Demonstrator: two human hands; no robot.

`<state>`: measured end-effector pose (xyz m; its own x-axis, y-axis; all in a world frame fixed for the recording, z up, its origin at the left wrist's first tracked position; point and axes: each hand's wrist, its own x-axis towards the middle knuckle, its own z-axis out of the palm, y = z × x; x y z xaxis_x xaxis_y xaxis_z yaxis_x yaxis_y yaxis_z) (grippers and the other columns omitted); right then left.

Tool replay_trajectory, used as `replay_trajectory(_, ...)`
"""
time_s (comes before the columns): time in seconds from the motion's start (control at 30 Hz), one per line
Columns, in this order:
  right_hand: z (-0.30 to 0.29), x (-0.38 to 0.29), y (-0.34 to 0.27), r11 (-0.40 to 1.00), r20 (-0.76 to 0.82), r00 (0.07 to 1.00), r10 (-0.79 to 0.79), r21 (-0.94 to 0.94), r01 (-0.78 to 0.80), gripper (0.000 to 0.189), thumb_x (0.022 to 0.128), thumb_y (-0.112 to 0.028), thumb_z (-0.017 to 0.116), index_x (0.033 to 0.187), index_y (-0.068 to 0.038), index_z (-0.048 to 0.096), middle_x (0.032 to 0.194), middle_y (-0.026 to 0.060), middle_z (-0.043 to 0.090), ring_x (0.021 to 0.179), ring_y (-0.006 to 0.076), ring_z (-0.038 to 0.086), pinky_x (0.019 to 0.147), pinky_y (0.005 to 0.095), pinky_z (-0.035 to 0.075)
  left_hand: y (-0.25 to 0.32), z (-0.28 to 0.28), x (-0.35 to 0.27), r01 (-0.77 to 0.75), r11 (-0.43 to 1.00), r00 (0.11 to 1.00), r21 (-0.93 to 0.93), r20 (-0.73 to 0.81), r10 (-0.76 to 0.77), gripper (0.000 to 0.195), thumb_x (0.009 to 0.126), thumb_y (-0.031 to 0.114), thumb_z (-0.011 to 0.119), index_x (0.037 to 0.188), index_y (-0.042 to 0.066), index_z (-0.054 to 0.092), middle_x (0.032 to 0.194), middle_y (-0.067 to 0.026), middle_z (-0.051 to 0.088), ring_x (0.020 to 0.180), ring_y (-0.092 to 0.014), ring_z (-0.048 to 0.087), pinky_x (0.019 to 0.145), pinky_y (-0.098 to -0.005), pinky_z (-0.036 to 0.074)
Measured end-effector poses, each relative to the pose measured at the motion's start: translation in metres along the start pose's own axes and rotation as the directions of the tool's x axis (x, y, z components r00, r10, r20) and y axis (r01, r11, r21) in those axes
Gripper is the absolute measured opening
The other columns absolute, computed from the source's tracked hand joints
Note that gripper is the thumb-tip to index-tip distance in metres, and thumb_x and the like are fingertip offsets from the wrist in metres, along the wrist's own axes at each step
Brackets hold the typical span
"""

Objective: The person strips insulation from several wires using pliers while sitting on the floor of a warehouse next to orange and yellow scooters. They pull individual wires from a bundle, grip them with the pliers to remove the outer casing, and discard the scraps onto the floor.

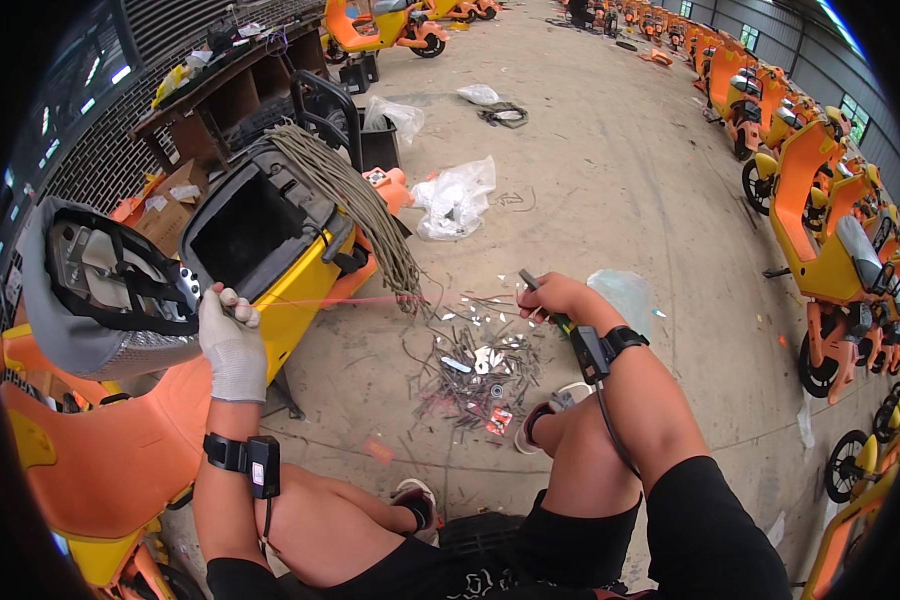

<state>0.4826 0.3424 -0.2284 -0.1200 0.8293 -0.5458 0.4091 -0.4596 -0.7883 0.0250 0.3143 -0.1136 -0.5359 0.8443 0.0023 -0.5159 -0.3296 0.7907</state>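
My left hand (232,337), in a pale knit glove, is raised beside an electric scooter with its fingers curled around a thin pink strand (345,301). The strand stretches taut to the right, towards my bare right hand (559,294); its far end is hard to make out. In that right hand is a hand tool (564,324) with a dark grey end and a black-and-yellow handle. Left of the gloved hand, the scooter's grey seat (97,330) is tipped up. Its black storage box (244,232) stands open, and a bundle of olive cords (345,206) hangs over the rear.
Dark strip offcuts and white scraps (484,367) lie heaped on the concrete floor before my feet. Plastic bags (457,199) lie beyond the scooter. Parked orange-and-yellow scooters (810,232) line the right side. A cluttered wooden bench (232,97) stands at the upper left.
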Motion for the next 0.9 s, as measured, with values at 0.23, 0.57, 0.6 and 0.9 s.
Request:
replay_trajectory(0.23, -0.009, 0.000, 0.007, 0.954, -0.064, 0.998, 0.009, 0.299, 0.011, 0.017, 0.091, -0.023, 0.065, 0.090, -0.006, 0.065, 0.070, 0.0007, 0.060, 0.060, 0.0122, 0.052, 0.054, 0.0321, 0.042, 0.001, -0.008, 0.005, 0.104, 0.988, 0.994, -0.113, 0.026, -0.102, 0.017, 0.103, 0.028, 0.046, 0.095, 0.013, 0.050, 0.077, 0.0010, 0.051, 0.060, -0.013, 0.041, 0.054, -0.0277, 0.032)
replay_trajectory(0.57, -0.022, 0.046, 0.039, 0.899, -0.243, 0.956, 0.166, 0.436, -0.045, 0.016, 0.088, -0.016, 0.060, 0.075, -0.008, 0.056, 0.060, 0.0044, 0.046, 0.051, 0.0179, 0.044, 0.047, 0.0377, 0.040, 0.000, 0.006, -0.014, 0.268, 0.931, 0.955, -0.249, 0.196, -0.222, 0.014, 0.099, 0.029, 0.052, 0.093, 0.017, 0.051, 0.083, -0.0018, 0.055, 0.071, -0.020, 0.052, 0.061, -0.0311, 0.040)
replay_trajectory(0.6, -0.028, 0.048, 0.039, 0.871, -0.222, 0.959, 0.175, 0.490, -0.046, 0.014, 0.088, -0.015, 0.059, 0.077, -0.008, 0.056, 0.060, 0.0042, 0.045, 0.051, 0.0184, 0.043, 0.049, 0.0393, 0.040, -0.001, 0.013, -0.015, 0.271, 0.927, 0.954, -0.261, 0.199, -0.223, 0.013, 0.099, 0.028, 0.052, 0.093, 0.017, 0.051, 0.084, -0.0020, 0.055, 0.072, -0.021, 0.052, 0.061, -0.0313, 0.040)
replay_trajectory(0.9, -0.014, 0.052, 0.029, 0.861, -0.201, 0.959, 0.197, 0.504, -0.071, 0.010, 0.089, -0.012, 0.057, 0.082, -0.005, 0.054, 0.069, 0.0051, 0.044, 0.056, 0.0204, 0.044, 0.058, 0.0460, 0.043, 0.001, 0.013, -0.011, 0.267, 0.902, 0.960, -0.340, 0.175, -0.218, 0.014, 0.100, 0.024, 0.049, 0.089, 0.014, 0.052, 0.085, -0.0034, 0.056, 0.074, -0.021, 0.051, 0.062, -0.0304, 0.040)
